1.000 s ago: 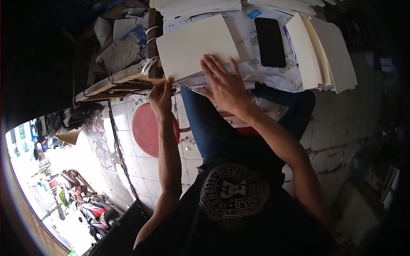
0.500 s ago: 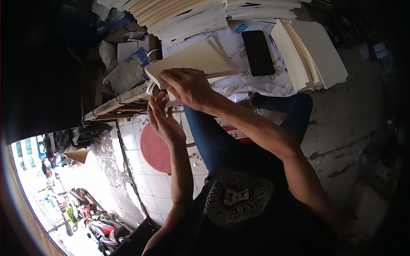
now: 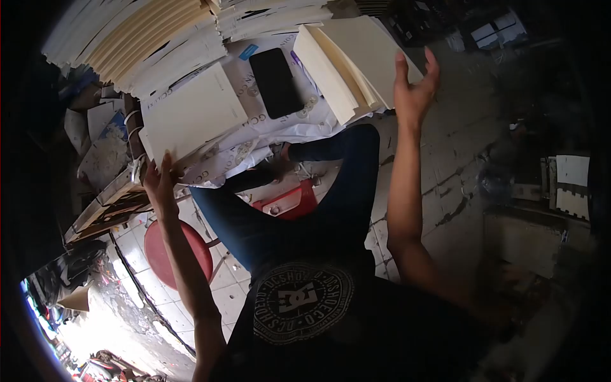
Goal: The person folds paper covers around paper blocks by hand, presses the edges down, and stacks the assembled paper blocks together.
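Cream paper sheets point(image 3: 191, 114) lie at the left of the printed wrapping on the table. My left hand point(image 3: 160, 184) is at their near left corner, with thumb and finger raised close to the edge; whether it pinches the paper cannot be made out. At the right, a folded cream paper stack point(image 3: 366, 54) stands partly fanned. My right hand point(image 3: 415, 89) is beside its right edge, thumb and fingers apart, holding nothing. Between the two papers lies a black phone point(image 3: 275, 83), with a purple pen point(image 3: 296, 58) near it.
Tall piles of folded paper point(image 3: 153, 44) line the table's back. A blue card point(image 3: 248, 52) lies on the wrapping. Scraps point(image 3: 102, 149) fill a spot at the left. Below are a red round stool point(image 3: 178, 254), a red seat point(image 3: 289, 202) between my legs, and tiled floor.
The view has swung right. My right hand has left the left-hand sheets and moved to the right stack. The left sheets, earlier lifted and bent, now lie flat, with print showing.
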A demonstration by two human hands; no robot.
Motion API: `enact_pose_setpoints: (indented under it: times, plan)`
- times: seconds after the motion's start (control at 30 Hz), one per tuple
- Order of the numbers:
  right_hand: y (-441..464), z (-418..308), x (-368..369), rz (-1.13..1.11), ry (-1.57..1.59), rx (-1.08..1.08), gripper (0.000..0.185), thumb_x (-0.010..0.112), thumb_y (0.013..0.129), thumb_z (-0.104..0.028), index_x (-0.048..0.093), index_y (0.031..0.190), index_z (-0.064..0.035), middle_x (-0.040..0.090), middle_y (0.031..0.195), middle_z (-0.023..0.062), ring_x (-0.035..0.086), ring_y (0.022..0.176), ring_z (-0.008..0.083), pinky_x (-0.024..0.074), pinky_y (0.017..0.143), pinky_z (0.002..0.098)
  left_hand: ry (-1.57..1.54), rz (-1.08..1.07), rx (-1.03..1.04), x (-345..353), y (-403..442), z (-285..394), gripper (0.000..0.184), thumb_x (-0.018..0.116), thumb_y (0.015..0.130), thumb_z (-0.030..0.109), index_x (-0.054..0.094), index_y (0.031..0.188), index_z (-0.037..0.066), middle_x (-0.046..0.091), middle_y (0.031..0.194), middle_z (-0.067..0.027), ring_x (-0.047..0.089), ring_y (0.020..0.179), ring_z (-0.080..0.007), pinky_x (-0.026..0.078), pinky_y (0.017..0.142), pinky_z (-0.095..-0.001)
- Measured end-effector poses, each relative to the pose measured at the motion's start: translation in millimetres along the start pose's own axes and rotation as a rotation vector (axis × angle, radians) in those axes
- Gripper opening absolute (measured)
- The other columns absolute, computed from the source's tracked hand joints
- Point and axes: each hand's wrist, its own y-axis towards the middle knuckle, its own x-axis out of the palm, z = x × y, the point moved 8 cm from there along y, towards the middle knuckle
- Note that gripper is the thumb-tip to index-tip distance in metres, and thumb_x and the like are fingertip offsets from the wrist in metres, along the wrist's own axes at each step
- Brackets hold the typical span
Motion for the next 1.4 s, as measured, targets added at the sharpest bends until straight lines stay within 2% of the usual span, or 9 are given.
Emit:
enact_pose_setpoints:
  times: [0.07,0.17,0.3,0.5,0.6,0.73,0.9,0.97,1.4]
  plan:
    - [5.3,112.3,-8.0,-0.082,-0.265,0.309,0.082,0.072,0.082,-0.053,0.046,0.136,0.0034,0.049,0.135,0.0253,0.048,0.128,0.0379,0.0421,0.104,0.0459,0.099,-0.046,-0.047,-3.7,-1.8,-4.6,0.041,0.068,0.094,0.033,0.063,0.116,-0.001,0.064,0.081,-0.0008,0.054,0.063,-0.0049,0.042,0.054,-0.0202]
    - [-5.0,158.9,-0.3,-0.282,0.083,0.607,0.052,0.073,0.087,-0.04,0.066,0.115,0.0031,0.069,0.108,0.0161,0.064,0.105,0.0233,0.0499,0.09,0.0363,0.367,-0.044,-0.075,-16.6,-0.1,5.4,0.044,0.068,0.093,0.034,0.063,0.118,-0.001,0.066,0.075,-0.003,0.054,0.059,-0.0063,0.04,0.052,-0.0202]
    - [3.4,180.0,-4.7,-0.054,0.223,0.517,0.032,0.071,0.091,-0.028,0.072,0.105,0.0007,0.073,0.089,0.0119,0.067,0.087,0.0165,0.0496,0.08,0.0282,0.677,0.194,0.139,-48.2,-7.6,30.0,0.048,0.069,0.092,0.033,0.06,0.126,0.001,0.07,0.085,-0.0068,0.058,0.063,-0.0075,0.043,0.055,-0.0229]
    - [35.2,114.5,-50.0,0.007,0.778,0.286,0.019,0.067,0.095,-0.017,0.064,0.104,-0.0002,0.067,0.095,0.0067,0.062,0.084,0.0116,0.0493,0.076,0.0267,0.198,0.131,0.437,-11.0,-69.7,149.8,0.034,0.066,0.094,0.013,0.06,0.123,-0.002,0.068,0.097,-0.0072,0.062,0.084,-0.0097,0.049,0.074,-0.0228]
    - [20.6,9.6,-91.5,-0.202,0.831,0.167,0.02,0.058,0.1,-0.019,0.058,0.105,0.0002,0.063,0.092,0.0098,0.059,0.084,0.0134,0.0473,0.078,0.0266,0.152,-0.023,0.732,65.7,-139.6,228.9,0.032,0.065,0.092,0.009,0.059,0.119,-0.008,0.067,0.099,-0.0159,0.065,0.091,-0.0237,0.053,0.08,-0.0346]
    - [-45.9,-73.0,-92.9,-0.322,0.715,0.122,0.037,0.059,0.097,-0.031,0.057,0.097,0.0058,0.065,0.082,0.0155,0.06,0.074,0.0164,0.0471,0.07,0.0284,-0.018,-0.348,1.114,163.8,-192.4,261.0,0.038,0.07,0.085,0.036,0.068,0.105,0.005,0.065,0.1,-0.0101,0.062,0.099,-0.0292,0.05,0.083,-0.0381]
    - [-127.5,-79.0,-55.5,-0.618,0.646,0.453,0.028,0.057,0.098,-0.021,0.062,0.093,0.0069,0.066,0.082,0.009,0.058,0.074,0.0089,0.0457,0.067,0.0236,0.217,-0.372,0.945,189.2,-176.5,177.7,0.037,0.077,0.078,0.024,0.068,0.111,0.01,0.059,0.079,0.0002,0.059,0.068,-0.0171,0.045,0.064,-0.0336]
    - [-162.9,-79.4,-35.3,-0.753,0.685,0.532,0.017,0.055,0.097,-0.002,0.062,0.108,0.0094,0.066,0.097,0.0088,0.058,0.085,0.0072,0.0458,0.076,0.0213,0.286,-0.355,0.835,174.5,-167.1,142.1,0.043,0.081,0.073,0.014,0.067,0.114,0.011,0.061,0.079,-0.0016,0.061,0.069,-0.0183,0.046,0.064,-0.0334]
    - [-200.5,-107.4,0.7,-0.866,0.861,0.468,0.008,0.058,0.093,-0.002,0.06,0.098,0.0042,0.06,0.09,0.0027,0.055,0.082,0.004,0.0431,0.072,0.0187,0.246,-0.233,0.816,153.6,-178.9,121.0,0.034,0.081,0.072,0.016,0.069,0.102,0.009,0.067,0.095,-0.0037,0.064,0.078,-0.0178,0.04,0.067,-0.0323]
